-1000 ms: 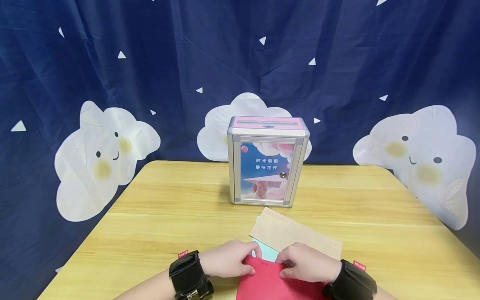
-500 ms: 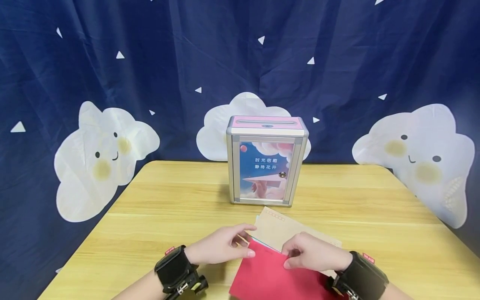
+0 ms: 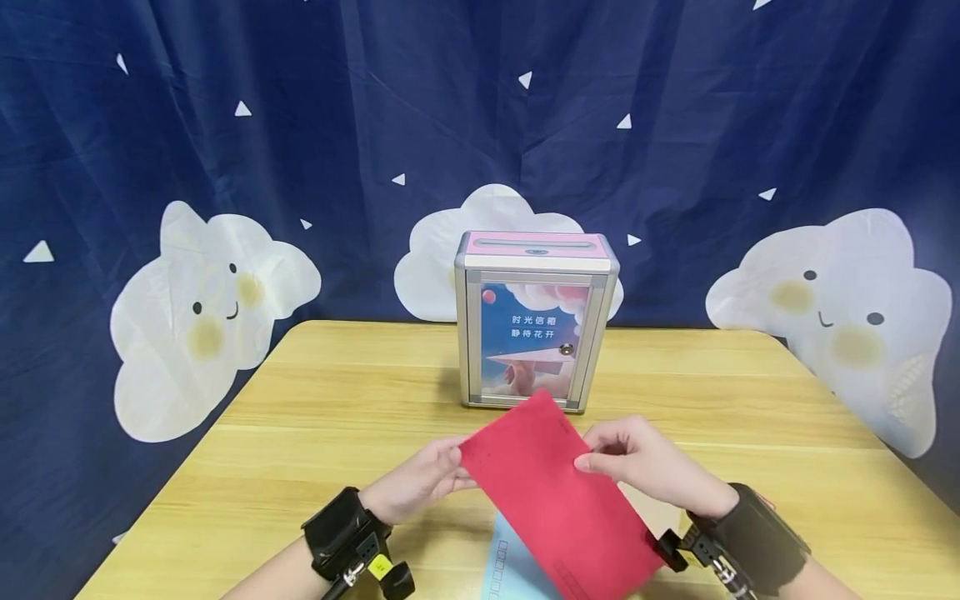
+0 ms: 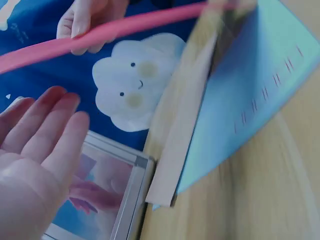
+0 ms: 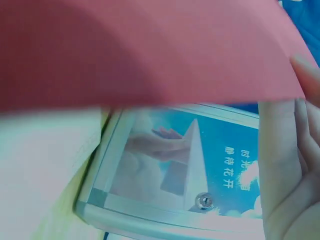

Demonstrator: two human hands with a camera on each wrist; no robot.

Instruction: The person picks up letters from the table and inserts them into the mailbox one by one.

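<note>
A red envelope (image 3: 555,500) is held up off the table in front of the metal-framed letter box. My right hand (image 3: 652,467) pinches its right edge between thumb and fingers. At its left corner is my left hand (image 3: 416,483); in the left wrist view that hand (image 4: 40,150) has straight fingers, with a gap between them and the red envelope (image 4: 117,30). Whether its thumb touches the corner, I cannot tell. Below lie a light blue envelope (image 3: 513,567) and a brown envelope (image 3: 651,507), both partly covered by the red one in the head view.
The letter box (image 3: 532,337) stands upright near the middle of the wooden table (image 3: 337,408), with a slot (image 3: 534,243) in its pink top and a lock on its front door. Behind hangs a dark blue curtain (image 3: 337,100) with cloud prints.
The red envelope has come up off the other envelopes and turned, its upper end now overlapping the letter box's base. My right hand has risen with it; the left hand has turned palm up.
</note>
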